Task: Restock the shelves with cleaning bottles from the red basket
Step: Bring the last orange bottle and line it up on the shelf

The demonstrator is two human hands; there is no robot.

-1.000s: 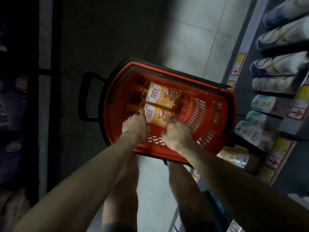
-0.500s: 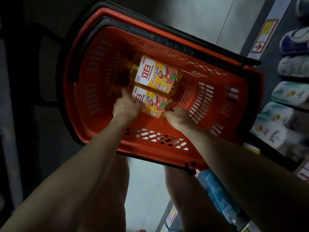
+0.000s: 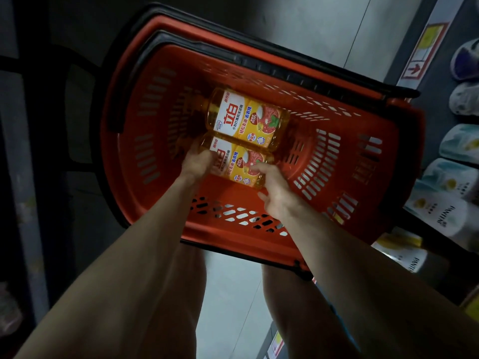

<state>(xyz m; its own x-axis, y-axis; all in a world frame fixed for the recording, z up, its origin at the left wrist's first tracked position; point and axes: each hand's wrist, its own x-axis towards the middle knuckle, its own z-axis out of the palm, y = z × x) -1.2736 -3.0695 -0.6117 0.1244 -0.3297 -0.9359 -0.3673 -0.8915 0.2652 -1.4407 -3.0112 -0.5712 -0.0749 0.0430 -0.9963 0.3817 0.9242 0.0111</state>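
Dim shop aisle, grey tile floor (image 3: 298, 29), white PANTENE pouches (image 3: 445, 218) stacked at right. Inside the red basket (image 3: 259, 244) the near bottle (image 3: 241, 164) and far bottle (image 3: 248, 117), both amber with 立白 labels, lay side by side and touching, labels up, long axes left-right, necks left. Left hand (image 3: 197, 161) was curled round the near bottle's neck end and right hand (image 3: 274, 187) gripped its base end; far bottle lay untouched.

A grey tiled floor (image 3: 298, 35) lies at the far side, crossed by a thin seam. At the far right is a yellow-and-white label (image 3: 425, 58) with a red arrow. Along the right edge lie pale pouches (image 3: 461, 143), and nearer are white pouches (image 3: 440, 216) printed PANTENE. Dim packs (image 3: 10, 312) sit at near left, too dark to make out.
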